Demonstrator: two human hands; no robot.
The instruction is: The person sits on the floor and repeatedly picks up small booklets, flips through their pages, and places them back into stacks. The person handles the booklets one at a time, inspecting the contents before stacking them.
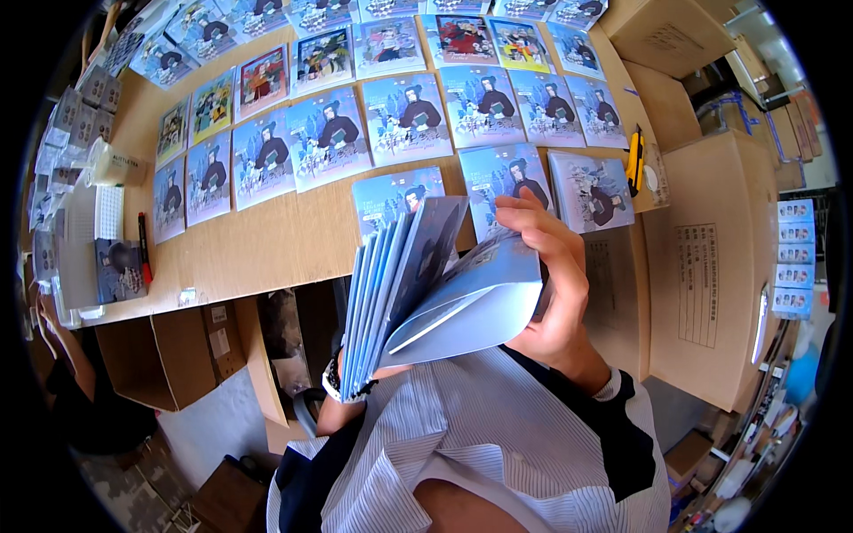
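Observation:
My left hand [389,371], mostly hidden, grips a fanned stack of thin blue folders [378,293] from behind and below, above the table's near edge. My right hand [555,284] is closed on the outer edge of the nearest blue folder [471,315]. This one is bent open toward the right like a pocket, with a pale edge showing inside. Its fingertips reach over the top edge; the thumb is hidden. Just beyond the hands lie a blue picture folder [395,193], another blue folder [499,178] and a small pile of folders [593,191].
Rows of illustrated folders [409,115] cover the wooden table [240,258]. A yellow utility knife [635,160] lies at the right edge, a red-and-black marker [144,249] at left. Large cardboard boxes [711,266] stand right. Another person's arm [67,342] shows at far left.

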